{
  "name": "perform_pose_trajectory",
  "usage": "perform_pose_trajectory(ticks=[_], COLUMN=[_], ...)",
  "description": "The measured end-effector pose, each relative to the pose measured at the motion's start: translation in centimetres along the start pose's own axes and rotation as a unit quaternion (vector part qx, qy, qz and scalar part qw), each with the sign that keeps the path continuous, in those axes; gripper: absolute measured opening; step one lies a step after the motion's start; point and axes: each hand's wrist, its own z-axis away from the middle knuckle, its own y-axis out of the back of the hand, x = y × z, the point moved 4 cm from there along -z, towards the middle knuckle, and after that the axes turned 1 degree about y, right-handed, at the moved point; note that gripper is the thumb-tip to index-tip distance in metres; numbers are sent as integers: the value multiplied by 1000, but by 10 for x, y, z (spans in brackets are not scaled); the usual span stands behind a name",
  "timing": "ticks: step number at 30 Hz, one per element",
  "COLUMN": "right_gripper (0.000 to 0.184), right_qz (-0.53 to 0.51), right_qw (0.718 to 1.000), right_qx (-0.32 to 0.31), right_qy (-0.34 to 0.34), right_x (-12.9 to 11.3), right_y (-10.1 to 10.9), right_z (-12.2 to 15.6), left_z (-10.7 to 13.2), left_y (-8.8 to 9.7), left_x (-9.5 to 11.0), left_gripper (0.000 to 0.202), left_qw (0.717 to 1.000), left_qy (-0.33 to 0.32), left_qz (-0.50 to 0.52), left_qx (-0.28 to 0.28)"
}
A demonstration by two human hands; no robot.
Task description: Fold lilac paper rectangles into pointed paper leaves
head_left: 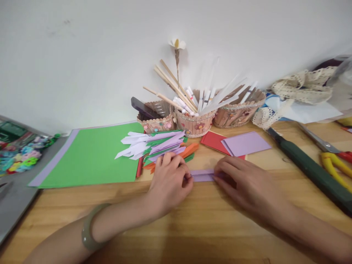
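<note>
A narrow strip of folded purple paper (202, 176) lies low over the wooden table, a crease running along its length. My left hand (172, 179) pinches its left end, fingers curled over it. The right end is between the thumb and fingers of my right hand (244, 183), which hides that part. Just beyond my left hand is a pile of folded paper pieces (165, 143) in white, purple, green and orange. Behind my right hand, small purple paper rectangles (247, 143) overlap red ones (216, 142).
Green sheets (96, 154) over purple ones lie at left. Decorated baskets (196, 124) with sticks and pens line the wall. At right are a dark green glue gun (310, 168), scissors (326, 145), yellow-handled pliers (334, 165) and lace ribbon (302, 88).
</note>
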Motion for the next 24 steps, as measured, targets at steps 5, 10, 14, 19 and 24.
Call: perform_pose_trajectory(ticks=[5, 10, 14, 19, 24], right_gripper=[22, 34, 36, 33, 33], right_qz=[13, 64, 100, 131, 124], right_qw=[995, 974, 960, 953, 955], right_qx=[10, 15, -9, -4, -8], right_qy=[100, 218, 260, 274, 268], right_x=[-4, -16, -21, -22, -11], right_y=[8, 14, 8, 6, 12], right_z=[2, 3, 7, 11, 10], left_z=[2, 5, 8, 9, 13], left_y=[0, 1, -6, -11, -8], left_x=[-2, -2, -4, -11, -5], left_gripper=[10, 14, 25, 33, 53], left_qw=[1000, 995, 977, 969, 949], left_qy=[-6, -79, -201, -242, -293], left_qz=[-11, -40, -43, -42, -45], left_qx=[-8, 47, 54, -30, -105])
